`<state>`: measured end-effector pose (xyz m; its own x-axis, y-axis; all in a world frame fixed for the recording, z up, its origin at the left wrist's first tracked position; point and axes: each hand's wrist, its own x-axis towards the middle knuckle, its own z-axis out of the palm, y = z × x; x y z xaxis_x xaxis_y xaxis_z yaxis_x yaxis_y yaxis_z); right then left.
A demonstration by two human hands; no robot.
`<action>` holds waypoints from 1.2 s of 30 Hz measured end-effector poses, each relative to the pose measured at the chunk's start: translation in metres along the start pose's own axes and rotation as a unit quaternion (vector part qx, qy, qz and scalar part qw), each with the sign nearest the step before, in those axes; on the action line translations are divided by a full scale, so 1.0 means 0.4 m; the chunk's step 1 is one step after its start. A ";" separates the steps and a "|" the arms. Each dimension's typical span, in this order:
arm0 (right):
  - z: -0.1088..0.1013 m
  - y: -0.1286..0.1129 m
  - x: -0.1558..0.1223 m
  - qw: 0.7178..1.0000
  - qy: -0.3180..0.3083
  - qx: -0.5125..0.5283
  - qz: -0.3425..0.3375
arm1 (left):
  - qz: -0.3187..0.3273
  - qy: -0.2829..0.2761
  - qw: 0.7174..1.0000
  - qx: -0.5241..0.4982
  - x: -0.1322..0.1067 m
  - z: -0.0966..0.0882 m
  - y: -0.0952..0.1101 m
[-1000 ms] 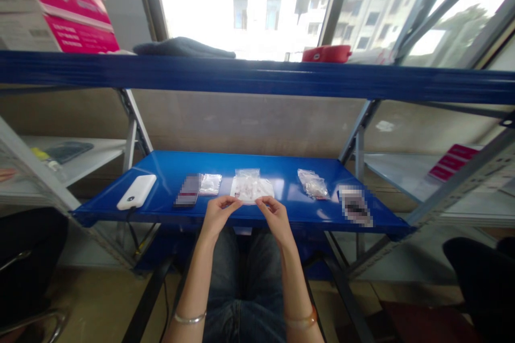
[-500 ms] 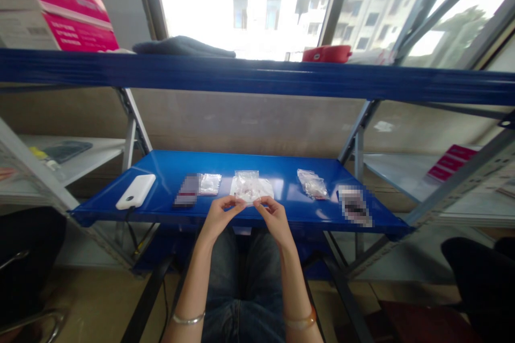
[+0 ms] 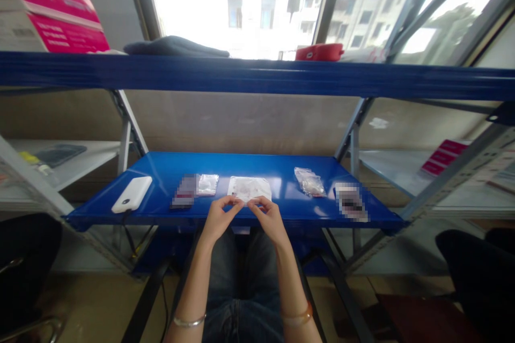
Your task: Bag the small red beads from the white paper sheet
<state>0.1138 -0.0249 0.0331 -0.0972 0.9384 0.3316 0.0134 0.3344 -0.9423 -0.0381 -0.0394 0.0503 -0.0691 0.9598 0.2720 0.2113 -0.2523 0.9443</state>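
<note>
A white sheet (image 3: 250, 185) with small dark specks lies at the middle of the blue table (image 3: 277, 163). Just in front of it, my left hand (image 3: 222, 215) and my right hand (image 3: 269, 216) are close together, thumbs and forefingers pinched. Between the fingertips is a thin, clear plastic bag (image 3: 246, 202), mostly hidden and hard to make out against the sheet. To the left lie a silvery clear packet (image 3: 208, 184) and a blurred-out dark item (image 3: 185, 192). Several clear bags (image 3: 309, 182) sit in a pile to the right.
A white power bank (image 3: 132, 194) with a cable lies at the table's left end. Near the right end is a pixelated item (image 3: 352, 202). Above runs a blue shelf beam (image 3: 241, 73) carrying pink boxes (image 3: 64, 27), a dark cloth (image 3: 173, 46) and a red case (image 3: 319, 52).
The clear bag stood out over the white sheet before; now its upper edge no longer shows above the sheet. My hands stay pinched, slightly closer together. The view has shifted slightly.
</note>
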 end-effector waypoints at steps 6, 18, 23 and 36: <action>0.014 0.004 0.001 1.000 -0.006 -0.003 -0.012 | 0.002 -0.002 1.000 0.015 0.000 0.001 0.008; -0.074 0.030 0.042 0.997 0.067 -0.027 0.025 | -0.016 0.046 0.998 -0.028 0.017 -0.040 -0.037; -0.304 0.005 0.143 0.935 0.294 -0.195 0.042 | -0.033 0.115 0.993 0.010 0.061 -0.123 -0.108; -0.695 0.000 0.094 0.778 0.184 -0.599 0.043 | -0.028 0.127 0.933 0.335 0.177 -0.211 -0.218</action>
<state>0.3869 0.0347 0.0582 0.2437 0.8493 0.4683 0.9438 -0.0965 -0.3162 -0.1437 0.0400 0.0030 -0.3092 0.8876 0.3415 0.7569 0.0123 0.6534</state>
